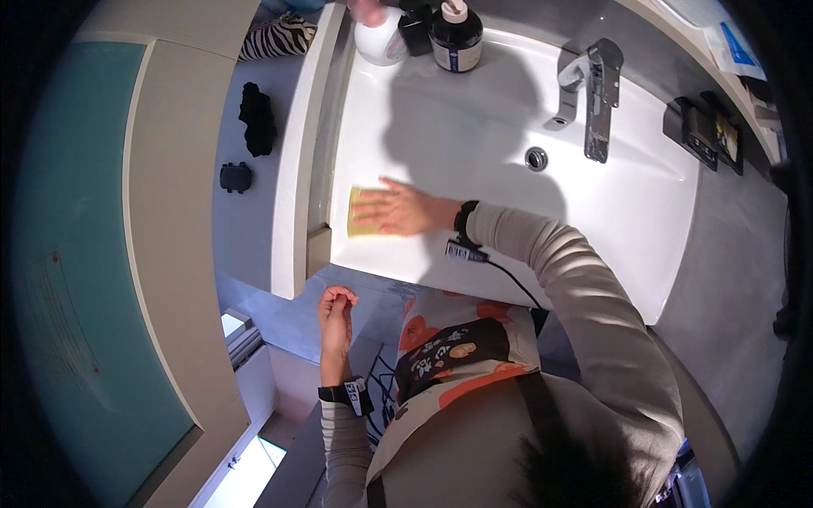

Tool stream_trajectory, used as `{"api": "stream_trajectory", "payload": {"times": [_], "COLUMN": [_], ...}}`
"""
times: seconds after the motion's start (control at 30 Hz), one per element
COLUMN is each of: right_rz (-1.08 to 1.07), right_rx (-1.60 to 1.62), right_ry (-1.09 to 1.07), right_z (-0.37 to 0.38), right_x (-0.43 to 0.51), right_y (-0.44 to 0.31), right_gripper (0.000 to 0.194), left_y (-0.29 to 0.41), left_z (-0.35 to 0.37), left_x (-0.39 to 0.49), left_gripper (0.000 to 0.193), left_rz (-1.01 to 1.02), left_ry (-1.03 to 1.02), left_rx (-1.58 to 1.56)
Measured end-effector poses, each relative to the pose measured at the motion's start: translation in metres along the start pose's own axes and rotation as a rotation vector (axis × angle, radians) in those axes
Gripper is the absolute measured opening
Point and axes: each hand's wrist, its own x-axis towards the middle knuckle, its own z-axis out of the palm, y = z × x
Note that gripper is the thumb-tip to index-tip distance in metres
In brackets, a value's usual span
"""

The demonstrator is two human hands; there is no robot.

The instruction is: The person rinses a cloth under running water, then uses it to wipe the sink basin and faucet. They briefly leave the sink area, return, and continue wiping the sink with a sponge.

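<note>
My right hand [400, 209] lies with fingers spread on a yellow cleaning cloth or thin sponge [353, 216], holding it against the left side of a white washbasin [610, 254]. The palm and fingers hide much of the yellow piece. Below the basin's front left corner, my left hand [336, 311] hangs with its fingers curled in. Nothing shows in it. Both wrists carry black straps with small tagged devices; a cable runs from the right one.
A chrome faucet [597, 101] overhangs the basin near the drain [536, 159]. A dark pump bottle [456, 39] and a white bottle [379, 39] stand at the back left. On the left ledge [244, 235] lie a black scrunchie [257, 120] and a small dark case [235, 177].
</note>
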Motion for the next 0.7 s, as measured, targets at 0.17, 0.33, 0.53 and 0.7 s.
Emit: {"api": "stream_trajectory", "payload": {"times": [0.17, 0.33, 0.53, 0.7], "right_rz": [0.460, 0.501, -0.078, 0.470], "right_rx": [-0.370, 0.075, -0.204, -0.447], "right_ry": [0.062, 0.381, 0.110, 0.448], "right_z": [-0.017, 0.002, 0.000, -0.031], "right_x": [0.006, -0.006, 0.012, 0.023], "right_y": [0.085, 0.041, 0.032, 0.085], "right_gripper": [0.050, 0.053, 0.048, 0.052], "left_y": [-0.001, -0.001, 0.001, 0.006], "left_z": [-0.003, 0.003, 0.020, 0.028], "left_x": [-0.005, -0.006, 0.005, 0.009], "left_gripper": [0.012, 0.011, 0.010, 0.010], "left_rz": [-0.010, -0.022, -0.048, -0.036], "left_ry": [0.044, 0.058, 0.027, 0.049], "left_rx": [0.039, 0.025, 0.066, 0.072]}}
